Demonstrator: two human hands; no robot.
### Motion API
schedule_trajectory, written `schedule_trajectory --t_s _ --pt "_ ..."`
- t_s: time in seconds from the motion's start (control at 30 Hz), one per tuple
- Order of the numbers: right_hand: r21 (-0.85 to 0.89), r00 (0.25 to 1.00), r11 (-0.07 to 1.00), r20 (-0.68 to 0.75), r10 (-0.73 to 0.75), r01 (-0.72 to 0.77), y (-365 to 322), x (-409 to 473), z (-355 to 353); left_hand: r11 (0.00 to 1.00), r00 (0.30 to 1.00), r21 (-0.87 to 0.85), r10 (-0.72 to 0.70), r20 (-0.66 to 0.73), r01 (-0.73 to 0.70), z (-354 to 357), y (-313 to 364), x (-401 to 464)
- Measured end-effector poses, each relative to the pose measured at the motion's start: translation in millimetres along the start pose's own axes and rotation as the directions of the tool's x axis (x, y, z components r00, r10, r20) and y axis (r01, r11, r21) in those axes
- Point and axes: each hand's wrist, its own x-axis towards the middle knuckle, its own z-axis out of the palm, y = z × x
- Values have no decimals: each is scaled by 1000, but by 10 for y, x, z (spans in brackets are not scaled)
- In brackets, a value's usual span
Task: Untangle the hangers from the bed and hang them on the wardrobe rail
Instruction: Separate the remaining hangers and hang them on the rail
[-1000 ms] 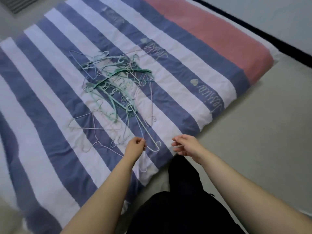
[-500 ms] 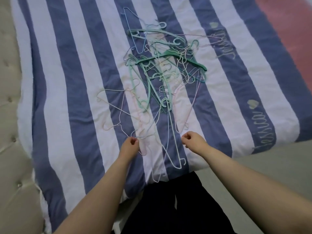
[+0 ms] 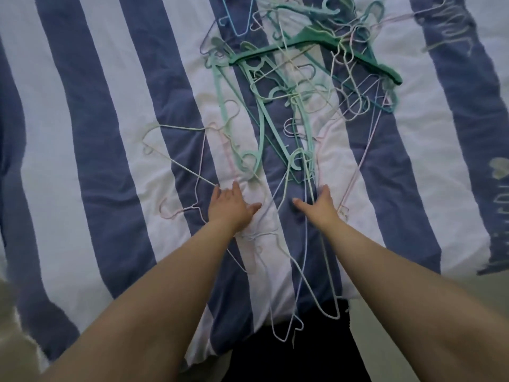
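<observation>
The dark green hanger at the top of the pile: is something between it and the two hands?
Yes. The dark green hanger lies at the pile's far side. Between it and the left hand and right hand lie tangled light green hangers and thin wire hangers, some crossing over it.

Single view, head-worn wide-angle camera, looking forward and steeply down onto the bed [image 3: 110, 161]. Lens sits above the bed's near edge, which crosses the lower part of the frame; the striped cover runs off the top, left and right edges of the frame, so the bed's far edge is out of view. Both forearms enter from the bottom corners and converge toward frame centre, where the left hand [image 3: 227, 206] and right hand [image 3: 321, 206] lie. The heap of hangers [image 3: 297, 86] fills the upper centre, cut off at the top edge. Close range; stripes bow outward near the frame sides from lens distortion. No second view to compare overlap.
</observation>
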Motion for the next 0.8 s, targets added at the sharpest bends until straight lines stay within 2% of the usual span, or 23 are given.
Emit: schedule_trajectory --t_s 0.07,0.13,0.2,0.27,0.3,0.37,0.43,0.5,0.57,0.63,0.7,0.8 --pt "-57 999 998 -30 28 -30 28 139 102 1000 999 28 5 36 -6 71 35 133" --pt "34 999 999 -14 43 -43 14 221 194 1000 998 -8 -7 63 8 149 102 177" --pt "177 992 979 96 82 -98 -42 266 287 972 989 -188 -125 81 138 184 196 179" --pt "305 969 936 222 107 -173 -112 253 412 851 951 -425 -263 162 308 217 253 172" --pt "348 960 916 256 114 -202 -159 225 460 784 932 -504 -281 230 361 216 268 167" --pt "389 946 888 295 132 -246 -249 133 485 715 920 -587 -220 326 379 189 276 142" --pt "395 943 887 313 115 -239 -318 5 425 690 916 -618 -177 359 376 152 266 116" --pt "369 952 912 297 69 -181 -373 -146 321 662 925 -659 -149 350 356 60 279 65" --pt "361 961 924 274 27 -129 -423 -308 214 595 943 -742 -94 320 310 -52 337 16" --pt "392 961 911 277 14 -126 -502 -491 94 483 952 -829 -39 302 283 -174 447 -71" --pt "408 957 905 292 -6 -119 -619 -721 -64 299 952 -907 -18 307 298 -298 567 -211" --pt "472 937 878 335 -103 -72 -774 -1074 -308 184 953 -935 -35 302 303 -458 640 -384"
